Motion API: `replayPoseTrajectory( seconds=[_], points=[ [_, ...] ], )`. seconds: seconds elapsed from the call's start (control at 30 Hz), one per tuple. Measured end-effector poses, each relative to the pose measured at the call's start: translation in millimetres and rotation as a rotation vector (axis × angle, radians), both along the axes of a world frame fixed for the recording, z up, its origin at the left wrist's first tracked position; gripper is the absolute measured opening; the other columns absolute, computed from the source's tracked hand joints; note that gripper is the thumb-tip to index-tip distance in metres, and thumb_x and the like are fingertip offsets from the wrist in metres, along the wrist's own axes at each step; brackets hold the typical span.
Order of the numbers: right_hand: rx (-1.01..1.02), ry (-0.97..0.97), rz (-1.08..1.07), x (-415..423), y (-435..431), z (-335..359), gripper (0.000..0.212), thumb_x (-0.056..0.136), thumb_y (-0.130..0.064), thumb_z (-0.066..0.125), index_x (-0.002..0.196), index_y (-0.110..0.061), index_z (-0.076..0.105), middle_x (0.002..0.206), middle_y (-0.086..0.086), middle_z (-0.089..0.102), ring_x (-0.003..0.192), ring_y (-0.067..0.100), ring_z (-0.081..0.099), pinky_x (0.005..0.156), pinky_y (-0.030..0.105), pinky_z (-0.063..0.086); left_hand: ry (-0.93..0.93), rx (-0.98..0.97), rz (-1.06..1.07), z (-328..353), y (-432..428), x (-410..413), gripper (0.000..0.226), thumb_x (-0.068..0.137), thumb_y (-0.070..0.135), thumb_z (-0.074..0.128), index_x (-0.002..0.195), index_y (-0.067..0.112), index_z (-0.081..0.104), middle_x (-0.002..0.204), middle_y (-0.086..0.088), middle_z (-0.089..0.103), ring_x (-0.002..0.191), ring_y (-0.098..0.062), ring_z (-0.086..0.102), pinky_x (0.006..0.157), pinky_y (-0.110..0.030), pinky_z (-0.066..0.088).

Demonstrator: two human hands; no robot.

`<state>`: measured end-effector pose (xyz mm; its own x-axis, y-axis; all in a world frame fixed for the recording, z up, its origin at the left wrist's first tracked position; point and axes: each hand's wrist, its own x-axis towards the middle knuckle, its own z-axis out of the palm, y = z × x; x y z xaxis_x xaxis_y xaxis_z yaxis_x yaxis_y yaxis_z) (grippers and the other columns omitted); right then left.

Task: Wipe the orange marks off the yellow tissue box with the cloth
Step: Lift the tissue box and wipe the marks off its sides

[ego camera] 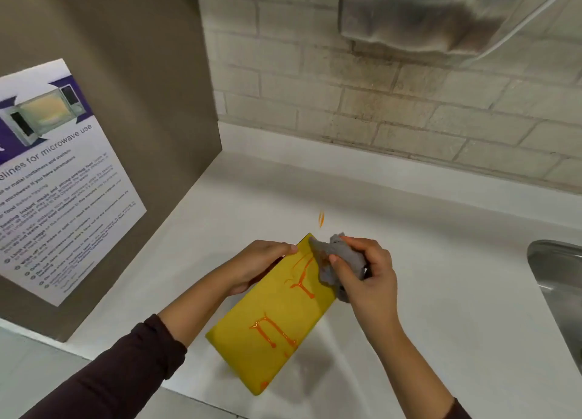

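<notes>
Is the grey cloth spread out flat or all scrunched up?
Scrunched up. The grey fabric cloth sits bunched in the right hand, pressed on the yellow cardboard tissue box.

Sink [557,280] cut by right edge; poster [59,179] cut left, small print unreadable.

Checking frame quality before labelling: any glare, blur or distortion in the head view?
Head view: wide-angle bending curves the counter edge and brick wall; soft, even light, with a faint shadow below the yellow tissue box; smeared reflections on the steel dispenser; poster fine print is unreadable; hands, cloth and orange marks are reasonably sharp.
</notes>
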<state>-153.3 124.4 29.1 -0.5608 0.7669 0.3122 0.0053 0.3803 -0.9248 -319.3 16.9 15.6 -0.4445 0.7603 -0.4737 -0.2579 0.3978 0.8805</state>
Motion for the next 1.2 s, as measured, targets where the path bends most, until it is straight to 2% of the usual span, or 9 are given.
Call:
replayPoseTrajectory(
  seconds=[0.1,0.23,0.47,0.63,0.77,0.83,0.93,1.03,1.2],
  points=[
    [0.19,-0.073,-0.023,-10,-1,-20,0.026,0.075,-0.007,0.069,0.099,-0.014,0.067,0.109,-0.001,0.058,0.108,0.009,0.047,0.093,0.023,0.039,-0.038,0.05,0.018,-5,0,3,0.032,0.088,0.024,0.057,0.116,0.011,0.065,0.113,-0.014,0.069,0.103,-0.027,0.066,0.092,-0.038,0.051],
    [0.005,-0.08,0.108,-16,-10,-34,0.036,0.089,-0.005,0.058,0.116,-0.029,0.056,0.134,-0.003,0.047,0.125,-0.009,0.037,0.099,0.003,0.03,0.004,0.084,0.032,-6,-1,4,0.032,0.089,0.026,0.055,0.117,0.015,0.065,0.107,-0.006,0.072,0.091,-0.017,0.07,0.072,-0.023,0.056],
    [0.135,-0.158,0.268,-21,-9,-33,0.041,0.089,-0.027,0.051,0.115,-0.058,0.044,0.138,-0.028,0.036,0.136,0.002,0.028,0.113,0.046,0.029,-0.073,0.095,0.057,-7,0,0,0.029,0.088,0.022,0.056,0.114,0.013,0.066,0.105,-0.007,0.073,0.091,-0.019,0.07,0.074,-0.027,0.055],
    [0.22,-0.198,0.414,1,3,-48,0.039,0.085,-0.024,0.049,0.123,-0.032,0.049,0.15,-0.024,0.019,0.143,0.005,0.013,0.118,0.041,0.008,-0.125,0.094,0.081,-13,3,2,0.035,0.084,0.022,0.062,0.117,0.015,0.064,0.11,-0.007,0.071,0.102,-0.024,0.067,0.092,-0.039,0.052],
    [0.114,-0.182,0.335,3,3,-49,0.051,0.09,-0.012,0.057,0.12,-0.05,0.041,0.152,-0.018,0.005,0.145,0.015,0.001,0.117,0.055,0.011,-0.064,0.1,0.098,-16,5,7,0.03,0.082,0.023,0.065,0.112,0.019,0.066,0.105,-0.001,0.071,0.099,-0.02,0.067,0.091,-0.038,0.052],
    [0.076,-0.208,0.249,-5,-3,-46,0.045,0.091,-0.015,0.055,0.118,-0.048,0.04,0.153,-0.015,0.009,0.145,0.013,0.002,0.118,0.053,0.006,-0.054,0.103,0.111,-18,5,8,0.033,0.082,0.024,0.064,0.115,0.017,0.064,0.109,-0.003,0.07,0.101,-0.021,0.067,0.093,-0.04,0.051],
    [0.171,-0.233,0.275,-9,-14,-44,0.052,0.092,-0.024,0.048,0.132,-0.049,0.025,0.151,-0.017,0.018,0.143,0.003,0.007,0.12,0.031,-0.002,-0.059,0.113,0.121,-17,4,9,0.036,0.081,0.023,0.064,0.116,0.015,0.065,0.114,-0.006,0.069,0.103,-0.021,0.066,0.093,-0.039,0.051],
    [0.241,-0.249,0.405,1,-14,-50,0.05,0.089,-0.012,0.046,0.131,-0.037,0.037,0.148,-0.014,0.024,0.143,0.004,0.012,0.117,0.02,-0.002,-0.068,0.121,0.129,-16,5,10,0.031,0.081,0.022,0.065,0.111,0.015,0.068,0.111,-0.006,0.071,0.1,-0.02,0.067,0.089,-0.034,0.053],
    [0.136,-0.167,0.338,11,-2,-48,0.058,0.088,0.005,0.05,0.12,-0.042,0.043,0.139,-0.017,0.036,0.138,0.001,0.027,0.116,0.032,0.021,-0.03,0.112,0.132,-14,4,11,0.033,0.084,0.021,0.063,0.116,0.014,0.065,0.111,-0.005,0.07,0.101,-0.021,0.067,0.092,-0.038,0.052]
  ],
)
